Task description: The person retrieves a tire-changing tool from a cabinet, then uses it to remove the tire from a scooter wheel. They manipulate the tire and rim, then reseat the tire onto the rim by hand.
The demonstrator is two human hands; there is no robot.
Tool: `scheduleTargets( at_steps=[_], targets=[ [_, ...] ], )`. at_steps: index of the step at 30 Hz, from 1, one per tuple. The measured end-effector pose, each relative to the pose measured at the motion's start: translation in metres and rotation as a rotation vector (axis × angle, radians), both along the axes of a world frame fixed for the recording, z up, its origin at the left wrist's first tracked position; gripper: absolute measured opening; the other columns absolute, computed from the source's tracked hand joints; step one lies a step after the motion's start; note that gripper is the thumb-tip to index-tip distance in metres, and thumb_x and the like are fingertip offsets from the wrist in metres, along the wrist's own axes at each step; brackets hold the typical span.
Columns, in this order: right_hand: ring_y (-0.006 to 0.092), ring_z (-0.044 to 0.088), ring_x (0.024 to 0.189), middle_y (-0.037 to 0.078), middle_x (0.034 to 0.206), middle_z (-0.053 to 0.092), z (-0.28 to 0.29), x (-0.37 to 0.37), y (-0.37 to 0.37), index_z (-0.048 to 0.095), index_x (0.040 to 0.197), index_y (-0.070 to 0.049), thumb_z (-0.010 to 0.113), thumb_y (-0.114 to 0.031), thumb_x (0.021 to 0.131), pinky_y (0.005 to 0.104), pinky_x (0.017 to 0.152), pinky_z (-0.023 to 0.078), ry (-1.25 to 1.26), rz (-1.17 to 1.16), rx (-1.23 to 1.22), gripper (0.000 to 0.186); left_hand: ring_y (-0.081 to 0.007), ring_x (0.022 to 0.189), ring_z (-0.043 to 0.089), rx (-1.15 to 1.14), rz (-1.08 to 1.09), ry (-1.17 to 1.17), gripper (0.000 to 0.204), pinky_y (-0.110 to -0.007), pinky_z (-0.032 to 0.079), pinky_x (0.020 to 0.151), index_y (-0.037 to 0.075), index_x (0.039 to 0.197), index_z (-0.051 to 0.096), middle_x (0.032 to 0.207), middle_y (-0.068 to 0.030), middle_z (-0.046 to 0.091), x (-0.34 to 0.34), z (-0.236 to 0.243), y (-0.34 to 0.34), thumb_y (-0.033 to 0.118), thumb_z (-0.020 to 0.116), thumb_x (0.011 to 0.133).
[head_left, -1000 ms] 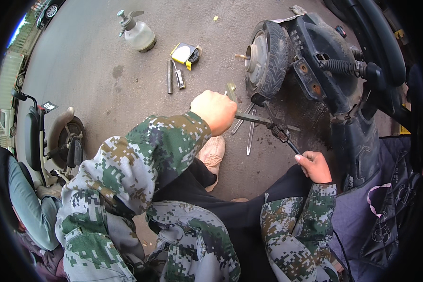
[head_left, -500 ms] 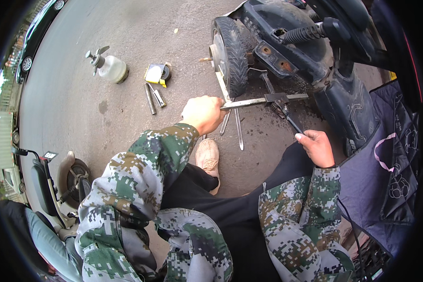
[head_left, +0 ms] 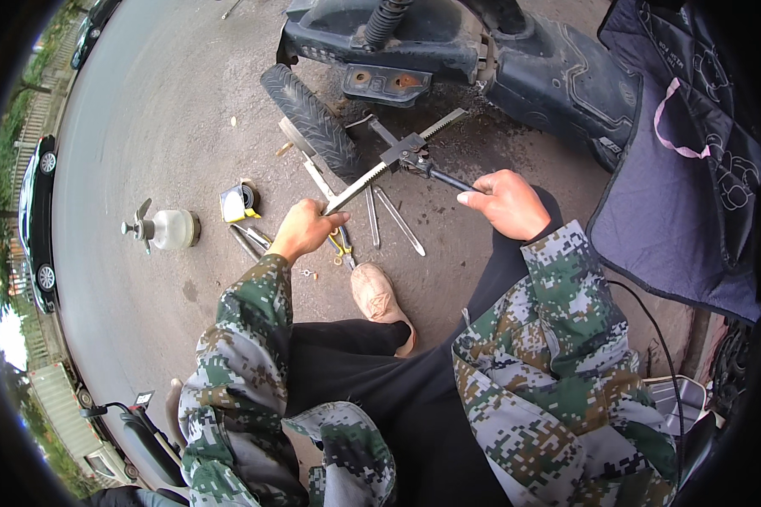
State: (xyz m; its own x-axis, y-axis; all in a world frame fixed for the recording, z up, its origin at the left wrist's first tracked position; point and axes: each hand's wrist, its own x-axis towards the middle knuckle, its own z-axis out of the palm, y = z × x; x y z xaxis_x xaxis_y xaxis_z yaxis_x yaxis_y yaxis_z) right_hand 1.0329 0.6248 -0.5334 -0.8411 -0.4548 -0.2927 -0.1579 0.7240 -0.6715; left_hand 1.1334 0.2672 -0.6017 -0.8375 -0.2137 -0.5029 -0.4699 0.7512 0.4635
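In front of me is a tyre bead breaker [head_left: 368, 183], a toothed metal bar with a dark sliding block and a side handle. My left hand [head_left: 306, 230] is closed round the bar's near end. With my right hand [head_left: 511, 205] I grip the dark handle [head_left: 451, 180] that leads off the block. Just beyond the bar, a black tyre [head_left: 311, 120] on a wheel leans by the scooter. Two flat tyre levers [head_left: 400, 221] lie to the right of the bar's lower end. Yellow-handled pliers [head_left: 342, 247] rest on the ground beside my left hand, partly covered by it.
A dark scooter [head_left: 558, 93] stands along the far side, with a grey padded cover [head_left: 651, 203] at right. On the left ground are a pump sprayer [head_left: 173, 229], a black roll in a yellow-white box [head_left: 238, 201], metal tubes [head_left: 245, 242] and small bolts [head_left: 310, 273]. My shoe [head_left: 376, 291] is below the levers.
The view has shifted, and the scooter and wheel now appear farther left. The bar slants more steeply up to the right. Both hands keep their grip; the pliers have come into sight.
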Motion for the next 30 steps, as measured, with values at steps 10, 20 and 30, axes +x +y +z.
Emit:
scheduleTargets(
  at_steps=[10, 20, 30],
  targets=[
    [0.0491, 0.071, 0.09, 0.03, 0.086, 0.07, -0.007, 0.019, -0.061, 0.071, 0.089, 0.006, 0.063, -0.026, 0.094, 0.0566, 0.085, 0.054, -0.091, 0.015, 0.028, 0.033, -0.0113, 0.06, 0.05, -0.054, 0.079, 0.102, 0.05, -0.035, 0.043, 0.059, -0.003, 0.078, 0.068, 0.063, 0.0007, 0.053, 0.002, -0.009, -0.044, 0.042, 0.08, 0.095],
    [0.0475, 0.073, 0.087, 0.033, 0.085, 0.07, -0.011, 0.047, -0.093, 0.068, 0.086, 0.011, 0.063, -0.025, 0.097, 0.0547, 0.083, 0.057, -0.084, 0.002, -0.102, 0.038, -0.0225, 0.064, 0.064, -0.208, 0.088, 0.029, 0.045, -0.042, 0.052, 0.071, -0.003, 0.096, 0.077, 0.068, -0.0141, 0.066, 0.0, 0.007, -0.061, 0.042, 0.077, 0.095],
    [0.0354, 0.067, 0.076, 0.018, 0.078, 0.06, -0.058, 0.133, -0.181, 0.037, 0.116, 0.006, 0.066, -0.02, 0.101, 0.048, 0.074, 0.053, -0.267, -0.222, -0.572, 0.041, -0.0227, 0.065, 0.065, -0.14, 0.089, 0.042, 0.043, -0.042, 0.053, 0.071, -0.001, 0.097, 0.078, 0.07, -0.0149, 0.068, 0.001, -0.004, -0.044, 0.042, 0.077, 0.094]
  ],
)
